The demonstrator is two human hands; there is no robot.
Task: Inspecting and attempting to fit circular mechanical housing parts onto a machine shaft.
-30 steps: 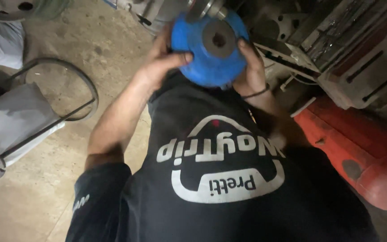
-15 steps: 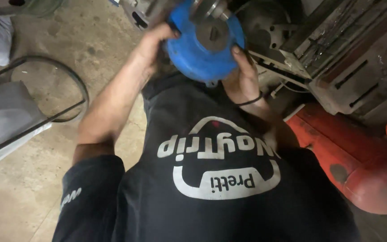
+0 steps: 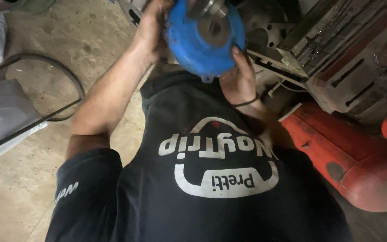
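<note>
Fingers (image 3: 237,56) of both hands around blue housing (image 3: 193,45)

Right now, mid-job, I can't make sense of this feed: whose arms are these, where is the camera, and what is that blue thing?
There is one view, from a camera worn on the person's head and looking straight down, so you see their own dark shirt and both bare arms reaching forward. The left hand grips the left edge of a round blue cover; the right hand, with a dark band at the wrist, grips its lower right edge. The cover has a grey metal hub in its middle and is held up against grey machinery. Below is a concrete floor. A red tank lies on the right, and a black belt loop lies on the left.
</note>
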